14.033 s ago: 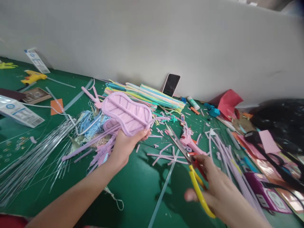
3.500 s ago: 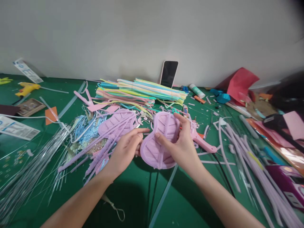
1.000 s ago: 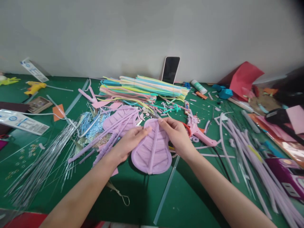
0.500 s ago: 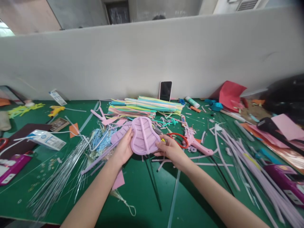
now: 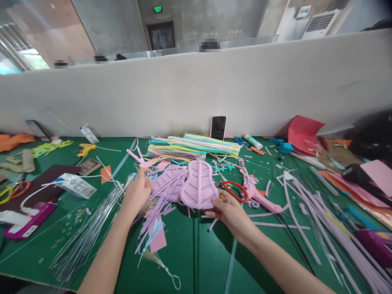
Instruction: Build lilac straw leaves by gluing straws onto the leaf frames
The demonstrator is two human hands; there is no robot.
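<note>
My right hand [image 5: 228, 208] pinches the lower right edge of a lilac wing-shaped piece [image 5: 199, 185] made of fuzzy pipe cleaners, with a centre rib and slanting veins. A second lilac veined piece [image 5: 171, 183] lies partly behind it on the left. My left hand [image 5: 137, 190] has its fingers closed at the upper left of a loose bundle of lilac strips [image 5: 159, 204], which crosses the second piece; its fingertips are partly hidden. Light blue strands [image 5: 156, 232] hang at the bundle's lower end. Red-handled scissors [image 5: 235, 191] lie just behind my right hand.
Coloured pipe cleaners [image 5: 192, 145] are heaped at the back by a phone [image 5: 218, 127]. A pink glue gun [image 5: 263, 200] lies right, beside long lilac stems [image 5: 324, 220]. Silver wires [image 5: 88, 232] and a white-blue carton [image 5: 75, 185] lie left. A white partition [image 5: 171, 94] stands behind.
My left hand has left the wing-shaped piece and moved left. Lilac strips and blue strands now spread across the front. My right hand still holds the piece; the view has tilted up.
</note>
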